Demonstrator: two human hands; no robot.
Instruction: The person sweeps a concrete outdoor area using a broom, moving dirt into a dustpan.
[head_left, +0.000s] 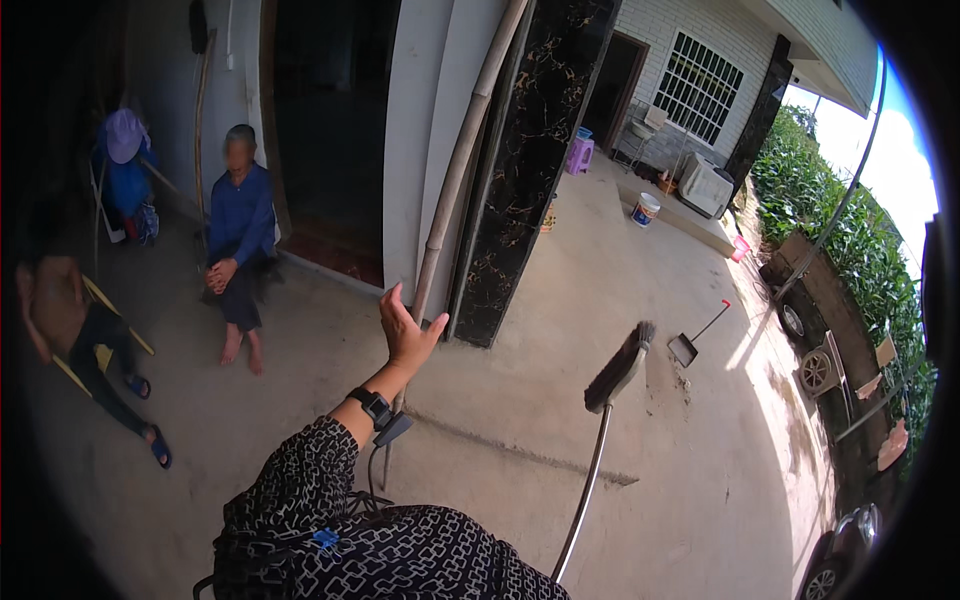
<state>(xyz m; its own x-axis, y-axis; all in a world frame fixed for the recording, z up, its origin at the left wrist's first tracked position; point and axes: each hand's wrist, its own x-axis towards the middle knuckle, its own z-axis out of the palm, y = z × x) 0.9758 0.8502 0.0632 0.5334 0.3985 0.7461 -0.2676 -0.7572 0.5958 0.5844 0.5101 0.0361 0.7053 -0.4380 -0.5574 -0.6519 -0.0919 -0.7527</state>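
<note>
My left hand (409, 337), with a black watch-like device (373, 405) on its wrist, is raised with thumb and fingers apart. A bamboo pole (450, 180) runs behind it, leaning along the wall and pillar; whether the hand touches it I cannot tell. My right hand is out of view. From the bottom edge a broom (589, 480) with a metal handle reaches forward, its dark bristle head (619, 367) over the concrete floor. Beyond it stands a long-handled dustpan (683, 349) with a red grip end. Loose debris (682, 384) lies beside the dustpan.
Two people (240, 210) (67, 315) sit at the left; a purple hat (126, 135) is behind them. A black marbled pillar (525, 172) rises ahead. A white bucket (645, 209), a purple stool (580, 156) and a white appliance (703, 186) stand farther off. A parked vehicle (844, 555) is lower right.
</note>
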